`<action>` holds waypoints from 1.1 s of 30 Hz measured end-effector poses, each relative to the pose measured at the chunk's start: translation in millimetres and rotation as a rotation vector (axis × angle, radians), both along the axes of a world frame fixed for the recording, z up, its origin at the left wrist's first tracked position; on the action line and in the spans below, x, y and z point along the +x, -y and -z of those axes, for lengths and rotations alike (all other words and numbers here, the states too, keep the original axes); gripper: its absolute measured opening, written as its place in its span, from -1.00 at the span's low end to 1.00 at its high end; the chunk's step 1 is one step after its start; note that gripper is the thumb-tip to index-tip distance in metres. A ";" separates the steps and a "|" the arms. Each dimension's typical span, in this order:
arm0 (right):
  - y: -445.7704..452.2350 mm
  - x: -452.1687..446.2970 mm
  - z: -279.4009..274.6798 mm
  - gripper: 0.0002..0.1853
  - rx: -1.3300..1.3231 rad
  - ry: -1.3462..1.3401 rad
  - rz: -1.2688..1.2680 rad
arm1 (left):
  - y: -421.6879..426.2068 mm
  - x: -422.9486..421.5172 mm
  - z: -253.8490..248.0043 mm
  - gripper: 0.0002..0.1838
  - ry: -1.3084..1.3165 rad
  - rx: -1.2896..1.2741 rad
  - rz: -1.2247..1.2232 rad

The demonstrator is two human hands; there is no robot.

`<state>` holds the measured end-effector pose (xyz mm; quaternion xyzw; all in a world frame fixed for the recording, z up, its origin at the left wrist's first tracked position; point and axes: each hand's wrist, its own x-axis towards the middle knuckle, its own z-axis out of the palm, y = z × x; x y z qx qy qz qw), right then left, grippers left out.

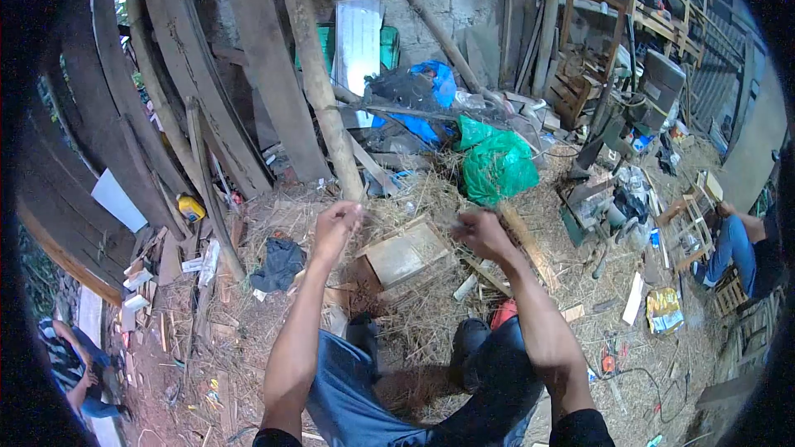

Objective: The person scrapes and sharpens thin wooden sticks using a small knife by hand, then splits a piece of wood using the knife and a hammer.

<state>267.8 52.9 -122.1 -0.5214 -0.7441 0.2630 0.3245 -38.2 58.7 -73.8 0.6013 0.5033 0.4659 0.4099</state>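
My left hand (337, 223) is raised to the left of a wooden box (407, 255), its fingers curled together; anything in them is too small to make out. On the box's right side, my right hand (483, 233) hangs bent at the wrist, its fingertips blurred against the straw. The pale-topped box lies tilted on the littered ground in front of my feet, and neither hand visibly touches it. Behind my right hand is a green plastic bag (497, 161).
Long planks (269, 58) and a pole (319, 74) lean at the left. A dark cloth (280, 265) lies left of the box, a yellow bag (663, 311) at the right. One person (737, 244) sits at the right edge, another (79, 364) at the lower left.
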 end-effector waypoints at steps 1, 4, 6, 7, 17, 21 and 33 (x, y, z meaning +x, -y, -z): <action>8.3 -5.8 -6.6 -0.92 -0.211 -0.133 0.004 | -7.8 5.9 2.6 -0.86 0.214 -0.046 -0.049; 17.0 -16.6 -18.0 -0.75 -0.250 -0.063 -0.142 | -23.3 19.3 11.8 -0.88 0.526 -0.081 -0.107; 17.8 -24.1 -16.7 -0.76 -0.281 -0.132 -0.142 | -21.9 39.4 15.9 -0.84 0.591 -0.004 -0.132; 17.1 -27.6 -20.1 -0.77 -0.319 -0.215 -0.125 | -17.9 49.9 15.4 -0.84 0.602 0.002 -0.138; 13.2 -42.3 -39.7 -0.69 -0.380 -0.557 0.006 | -1.6 63.2 18.6 -0.87 0.182 0.100 0.115; 17.9 -49.7 -43.3 -0.70 -0.348 -0.690 -0.056 | 10.4 75.8 23.8 -0.85 -0.004 0.131 0.212; 24.0 -48.5 -41.9 -0.84 -0.464 -0.879 -0.102 | 15.6 72.9 20.3 -0.80 -0.124 -0.004 0.259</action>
